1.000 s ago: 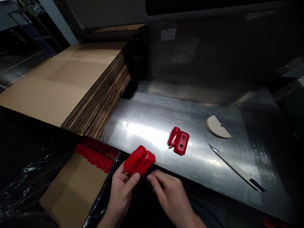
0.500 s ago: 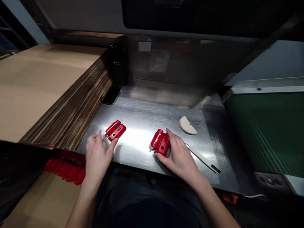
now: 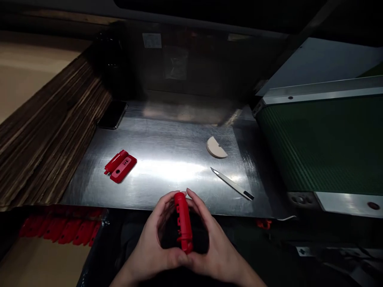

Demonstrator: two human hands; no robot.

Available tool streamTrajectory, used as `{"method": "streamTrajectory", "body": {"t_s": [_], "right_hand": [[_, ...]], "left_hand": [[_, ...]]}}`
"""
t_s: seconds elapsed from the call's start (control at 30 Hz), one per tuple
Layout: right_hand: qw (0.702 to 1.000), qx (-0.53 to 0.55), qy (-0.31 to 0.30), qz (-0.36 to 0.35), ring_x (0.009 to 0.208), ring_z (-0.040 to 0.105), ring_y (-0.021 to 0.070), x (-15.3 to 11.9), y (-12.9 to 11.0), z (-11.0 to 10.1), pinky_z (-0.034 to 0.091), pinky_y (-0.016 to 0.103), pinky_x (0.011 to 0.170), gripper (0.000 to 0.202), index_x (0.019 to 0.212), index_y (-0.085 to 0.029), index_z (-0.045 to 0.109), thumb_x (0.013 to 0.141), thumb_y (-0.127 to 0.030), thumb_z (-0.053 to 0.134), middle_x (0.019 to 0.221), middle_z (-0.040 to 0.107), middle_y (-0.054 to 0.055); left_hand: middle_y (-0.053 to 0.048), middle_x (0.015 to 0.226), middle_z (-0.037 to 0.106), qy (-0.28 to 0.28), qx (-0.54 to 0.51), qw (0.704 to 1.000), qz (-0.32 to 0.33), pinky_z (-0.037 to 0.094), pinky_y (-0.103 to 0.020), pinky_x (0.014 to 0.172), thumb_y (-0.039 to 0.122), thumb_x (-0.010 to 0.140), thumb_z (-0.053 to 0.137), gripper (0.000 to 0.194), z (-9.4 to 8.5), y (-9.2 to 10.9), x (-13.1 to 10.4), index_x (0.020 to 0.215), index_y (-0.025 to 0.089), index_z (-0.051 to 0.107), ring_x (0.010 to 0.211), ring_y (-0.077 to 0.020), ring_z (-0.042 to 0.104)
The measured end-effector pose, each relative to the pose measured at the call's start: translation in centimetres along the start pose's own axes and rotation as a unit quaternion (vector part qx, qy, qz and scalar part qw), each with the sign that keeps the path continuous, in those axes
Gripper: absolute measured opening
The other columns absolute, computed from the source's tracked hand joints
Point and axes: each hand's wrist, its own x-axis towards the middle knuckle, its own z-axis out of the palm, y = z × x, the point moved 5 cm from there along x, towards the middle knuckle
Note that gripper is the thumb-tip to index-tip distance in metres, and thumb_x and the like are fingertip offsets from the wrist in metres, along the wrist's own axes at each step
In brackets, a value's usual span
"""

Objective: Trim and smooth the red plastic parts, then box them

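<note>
A red plastic part (image 3: 183,221) is held on edge between both hands, just off the front edge of the metal table (image 3: 167,139). My left hand (image 3: 158,235) grips it from the left, fingers at its far end and thumb at its near end. My right hand (image 3: 211,239) closes round it from the right in the same way, the two thumbs meeting at the bottom. Another red part (image 3: 120,166) lies flat at the table's left. A white-handled knife (image 3: 232,183) and a cream half-round piece (image 3: 216,148) lie to the right.
Stacked brown cardboard (image 3: 56,119) stands at the left, beside a dark phone (image 3: 113,114). A green conveyor belt (image 3: 326,143) runs on the right. Several red parts (image 3: 70,231) sit on cardboard below the table's left edge. A metal panel (image 3: 203,79) rises behind the table.
The right-hand red part has come off the table toward me and is turned on edge. My left hand has moved over from beside the other part to hold it too. The view has shifted right.
</note>
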Motion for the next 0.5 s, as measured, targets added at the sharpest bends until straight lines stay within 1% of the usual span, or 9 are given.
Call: {"method": "streamTrajectory", "body": {"t_s": [0.07, 0.17, 0.23, 0.3, 0.33, 0.37, 0.4, 0.43, 0.5], "right_hand": [[0.999, -0.028, 0.008, 0.013, 0.151, 0.041, 0.0382, -0.4, -0.4, -0.3, 0.033, 0.061, 0.125, 0.123, 0.168, -0.026, 0.020, 0.073, -0.051, 0.094, 0.164, 0.041, 0.019], [0.998, -0.044, -0.007, 0.041, 0.151, 0.042, 0.0366, -0.6, -1.0, -0.3, 0.034, 0.058, 0.125, 0.126, 0.169, -0.028, 0.018, 0.073, -0.056, 0.094, 0.164, 0.042, 0.017], [0.995, -0.094, 0.001, 0.034, 0.146, 0.048, 0.0344, 0.1, -1.5, -1.5, 0.038, 0.055, 0.123, 0.113, 0.166, -0.029, 0.026, 0.078, -0.059, 0.091, 0.159, 0.048, 0.014], [0.971, -0.224, 0.081, 0.004, 0.131, 0.058, 0.0320, 1.2, -2.1, -4.5, 0.049, 0.050, 0.111, 0.073, 0.151, -0.026, 0.046, 0.093, -0.059, 0.075, 0.144, 0.059, 0.013], [0.945, -0.298, 0.136, -0.008, 0.122, 0.061, 0.0318, 1.8, -2.4, -6.5, 0.052, 0.049, 0.103, 0.053, 0.138, -0.024, 0.054, 0.099, -0.057, 0.065, 0.134, 0.062, 0.013], [0.903, -0.382, 0.194, -0.010, 0.114, 0.062, 0.0327, 2.4, -2.6, -8.6, 0.054, 0.048, 0.094, 0.040, 0.125, -0.022, 0.057, 0.101, -0.054, 0.058, 0.124, 0.064, 0.013], [0.878, -0.425, 0.220, -0.002, 0.111, 0.061, 0.0356, 3.0, -2.5, -10.5, 0.052, 0.050, 0.091, 0.034, 0.117, -0.021, 0.058, 0.101, -0.050, 0.056, 0.118, 0.064, 0.014], [0.863, -0.453, 0.225, 0.006, 0.108, 0.061, 0.0371, 3.6, -2.3, -12.1, 0.051, 0.051, 0.088, 0.027, 0.109, -0.021, 0.058, 0.099, -0.047, 0.056, 0.112, 0.065, 0.014], [0.856, -0.474, 0.203, 0.016, 0.100, 0.061, 0.0379, 4.5, -1.9, -14.2, 0.049, 0.050, 0.082, 0.019, 0.097, -0.023, 0.057, 0.096, -0.042, 0.055, 0.101, 0.066, 0.012]], "left_hand": [[-0.012, 0.146, 0.062, -0.011, -0.002, 1.000, -0.002, 0.047, -0.045, 0.118, 0.064, 0.067, 0.097, 0.099, 0.4, -0.1, 0.1, 0.151, 0.034, 0.055, 0.137, -0.0376, 0.059], [-0.015, 0.148, 0.062, -0.006, 0.009, 1.000, 0.013, 0.047, -0.049, 0.118, 0.061, 0.071, 0.095, 0.096, 0.5, 0.0, 0.0, 0.152, 0.031, 0.053, 0.137, -0.0401, 0.059], [-0.016, 0.153, 0.059, 0.013, 0.023, 0.999, 0.028, 0.044, -0.051, 0.122, 0.060, 0.076, 0.092, 0.095, 0.2, 0.0, -0.2, 0.155, 0.029, 0.050, 0.142, -0.0413, 0.055], [-0.017, 0.156, 0.056, 0.029, 0.034, 0.998, 0.041, 0.039, -0.052, 0.125, 0.059, 0.079, 0.090, 0.096, -0.2, 0.0, -0.4, 0.159, 0.029, 0.047, 0.147, -0.0413, 0.051], [-0.017, 0.157, 0.055, 0.029, 0.038, 0.998, 0.046, 0.038, -0.053, 0.126, 0.059, 0.079, 0.089, 0.097, -0.4, -0.1, -0.5, 0.160, 0.029, 0.045, 0.148, -0.0413, 0.049], [-0.017, 0.158, 0.055, 0.022, 0.042, 0.998, 0.052, 0.037, -0.053, 0.127, 0.059, 0.079, 0.089, 0.098, -0.6, -0.1, -0.7, 0.161, 0.029, 0.044, 0.149, -0.0415, 0.048], [-0.017, 0.158, 0.055, 0.013, 0.048, 0.997, 0.058, 0.037, -0.054, 0.127, 0.058, 0.079, 0.089, 0.099, -0.6, -0.1, -0.8, 0.162, 0.029, 0.044, 0.149, -0.0419, 0.048], [-0.017, 0.158, 0.054, 0.004, 0.059, 0.996, 0.063, 0.036, -0.055, 0.127, 0.056, 0.079, 0.090, 0.098, -0.7, 0.0, -0.9, 0.162, 0.030, 0.043, 0.149, -0.0423, 0.048], [-0.016, 0.161, 0.052, -0.009, 0.095, 0.993, 0.076, 0.035, -0.058, 0.127, 0.053, 0.078, 0.091, 0.098, -0.7, 0.2, -1.1, 0.161, 0.034, 0.044, 0.149, -0.0435, 0.048]]}}
